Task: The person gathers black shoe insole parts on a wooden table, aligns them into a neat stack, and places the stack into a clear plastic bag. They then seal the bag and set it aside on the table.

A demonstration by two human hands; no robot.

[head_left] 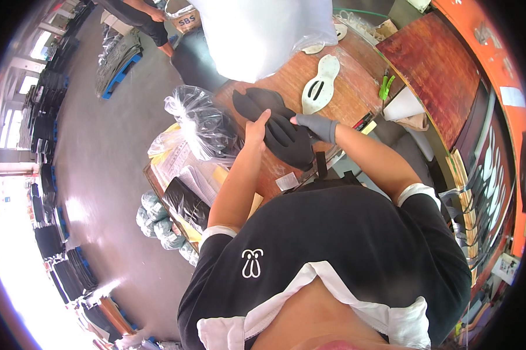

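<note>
Dark grey, saddle-shaped foam pads (288, 142) with a lengthwise groove lie in front of me, above the wooden table (267, 185). My bare left hand (256, 129) grips the pad's left edge, thumb up along it. From the right, my right hand (316, 126), in a grey glove with bare fingertips, pinches the pad's edge. More dark pad parts (252, 104) stick out beyond my hands, and I cannot tell whether they are one piece or several. Just past the right hand rests a white, slotted, saddle-shaped plate (321, 84).
A big white bag (257, 35) stands at the table's far side. To the left are a clear plastic bag (201, 125) and papers (178, 151). Green-handled snips (386, 87) lie right. Another person (137, 20) is far left, near a blue pallet (120, 76).
</note>
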